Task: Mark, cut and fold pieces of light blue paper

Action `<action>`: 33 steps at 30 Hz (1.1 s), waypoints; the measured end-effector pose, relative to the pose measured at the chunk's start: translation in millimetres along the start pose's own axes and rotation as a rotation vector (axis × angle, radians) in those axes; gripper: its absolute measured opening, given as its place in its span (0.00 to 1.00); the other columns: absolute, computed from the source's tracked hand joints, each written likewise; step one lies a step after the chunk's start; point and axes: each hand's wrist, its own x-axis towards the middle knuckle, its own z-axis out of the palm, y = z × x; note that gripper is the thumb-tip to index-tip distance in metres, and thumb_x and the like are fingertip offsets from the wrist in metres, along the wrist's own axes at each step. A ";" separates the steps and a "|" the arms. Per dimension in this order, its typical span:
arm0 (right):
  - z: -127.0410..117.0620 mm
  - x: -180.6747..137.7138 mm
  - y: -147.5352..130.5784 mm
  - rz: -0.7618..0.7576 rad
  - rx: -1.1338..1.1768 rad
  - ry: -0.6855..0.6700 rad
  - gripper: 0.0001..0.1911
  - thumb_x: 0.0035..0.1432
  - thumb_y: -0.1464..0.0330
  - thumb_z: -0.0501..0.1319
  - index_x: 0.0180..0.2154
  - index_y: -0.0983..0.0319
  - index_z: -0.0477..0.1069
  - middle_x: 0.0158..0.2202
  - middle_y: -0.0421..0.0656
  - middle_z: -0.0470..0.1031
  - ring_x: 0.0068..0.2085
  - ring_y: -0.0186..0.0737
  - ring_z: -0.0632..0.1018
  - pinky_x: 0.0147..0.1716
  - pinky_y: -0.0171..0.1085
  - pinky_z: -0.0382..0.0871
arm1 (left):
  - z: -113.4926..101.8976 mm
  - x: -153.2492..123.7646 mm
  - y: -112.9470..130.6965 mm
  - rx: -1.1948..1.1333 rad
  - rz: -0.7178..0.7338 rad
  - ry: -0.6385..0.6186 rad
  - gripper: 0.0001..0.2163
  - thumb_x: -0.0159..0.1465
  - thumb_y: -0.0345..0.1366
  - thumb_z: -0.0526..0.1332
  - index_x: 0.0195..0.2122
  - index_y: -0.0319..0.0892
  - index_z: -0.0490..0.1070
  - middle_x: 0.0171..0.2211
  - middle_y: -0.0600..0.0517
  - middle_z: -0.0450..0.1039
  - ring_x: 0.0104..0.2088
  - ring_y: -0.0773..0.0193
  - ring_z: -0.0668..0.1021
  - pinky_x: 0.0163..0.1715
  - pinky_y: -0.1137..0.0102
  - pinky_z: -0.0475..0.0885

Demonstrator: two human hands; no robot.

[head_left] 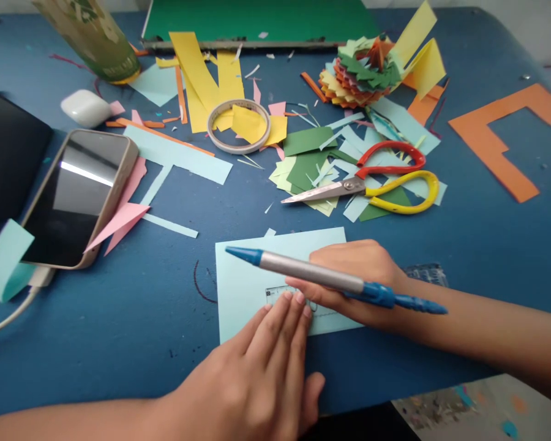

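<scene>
A light blue sheet of paper lies near the table's front edge. On it rests a clear ruler, largely covered by my hands. My left hand lies flat over the ruler, fingertips pressing it to the sheet. From the right, my right hand rests on the sheet with its fingers curled, holding a blue and silver pen. The pen slants across in front of that hand, its pointed blue end to the left. A clear marked strip shows beyond my right wrist; whether it belongs to the ruler I cannot tell.
Scissors with red and yellow handles lie on paper scraps. Behind are a tape roll, yellow strips and a folded-paper ring. A phone is at left, an orange cutout at right. A cup stands back left.
</scene>
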 end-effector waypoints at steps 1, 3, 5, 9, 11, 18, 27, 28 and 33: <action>-0.7 1.6 0.0 0.044 0.019 -0.010 0.17 0.61 0.68 0.54 0.19 0.61 0.60 0.17 0.34 0.61 0.21 0.28 0.64 0.24 0.30 0.58 | -0.2 -0.4 -0.2 0.007 0.009 0.005 0.17 0.62 0.35 0.55 0.47 0.27 0.69 0.46 0.42 0.73 0.48 0.53 0.74 0.47 0.66 0.69; -5.8 5.9 -0.9 0.175 0.089 -0.008 0.22 0.62 0.64 0.53 0.17 0.62 0.58 0.16 0.34 0.59 0.19 0.27 0.63 0.22 0.30 0.57 | -0.5 -1.7 -0.5 0.016 0.026 -0.006 0.17 0.61 0.33 0.57 0.49 0.26 0.67 0.48 0.39 0.71 0.49 0.52 0.73 0.48 0.65 0.69; -16.2 9.0 -2.5 0.281 0.179 0.041 0.25 0.62 0.59 0.51 0.16 0.62 0.60 0.15 0.34 0.60 0.18 0.27 0.64 0.20 0.30 0.57 | -1.0 -2.8 -1.3 0.011 0.048 -0.031 0.19 0.60 0.32 0.58 0.50 0.26 0.66 0.50 0.36 0.69 0.51 0.50 0.72 0.49 0.63 0.68; -45.9 -0.6 -2.3 0.424 0.355 0.156 0.25 0.57 0.49 0.51 0.27 0.62 0.74 0.14 0.35 0.65 0.12 0.27 0.64 0.12 0.30 0.54 | -3.4 1.0 -8.1 -0.106 0.113 -0.074 0.16 0.62 0.30 0.56 0.49 0.28 0.66 0.50 0.38 0.69 0.50 0.51 0.72 0.45 0.64 0.71; -57.8 -15.1 2.2 0.500 0.407 0.111 0.21 0.59 0.53 0.53 0.36 0.61 0.74 0.19 0.39 0.73 0.19 0.32 0.74 0.14 0.29 0.60 | -6.6 7.1 -16.4 -0.213 0.071 -0.086 0.13 0.63 0.30 0.53 0.48 0.33 0.68 0.50 0.44 0.71 0.48 0.58 0.73 0.44 0.67 0.72; -67.9 -71.9 23.4 0.254 0.156 -0.081 0.20 0.60 0.52 0.50 0.25 0.59 0.64 0.42 0.48 0.78 0.47 0.45 0.74 0.47 0.47 0.67 | -30.1 35.4 -55.3 0.007 -0.418 -0.348 0.22 0.57 0.45 0.62 0.46 0.33 0.67 0.45 0.40 0.70 0.43 0.49 0.73 0.37 0.59 0.72; -68.0 -81.6 10.2 0.033 -0.134 -0.221 0.14 0.55 0.71 0.59 0.22 0.58 0.56 0.43 0.49 0.76 0.45 0.44 0.74 0.43 0.46 0.69 | -51.8 58.1 -69.6 -0.302 -0.608 -0.696 0.08 0.56 0.40 0.59 0.27 0.41 0.69 0.28 0.48 0.72 0.30 0.57 0.72 0.26 0.68 0.62; -68.4 -80.3 8.8 0.057 -0.138 -0.234 0.13 0.54 0.72 0.58 0.23 0.58 0.55 0.42 0.49 0.76 0.44 0.43 0.74 0.41 0.45 0.69 | -53.3 57.3 -69.1 -0.334 -0.619 -0.701 0.08 0.56 0.40 0.58 0.26 0.41 0.69 0.28 0.48 0.72 0.29 0.59 0.72 0.25 0.69 0.62; -72.4 -67.7 5.9 0.144 -0.207 -0.361 0.10 0.47 0.74 0.59 0.28 0.59 0.57 0.37 0.47 0.73 0.37 0.42 0.73 0.34 0.40 0.68 | -59.9 36.4 -66.3 -0.519 -0.766 -0.769 0.13 0.57 0.46 0.56 0.26 0.41 0.66 0.25 0.52 0.69 0.23 0.65 0.71 0.21 0.72 0.62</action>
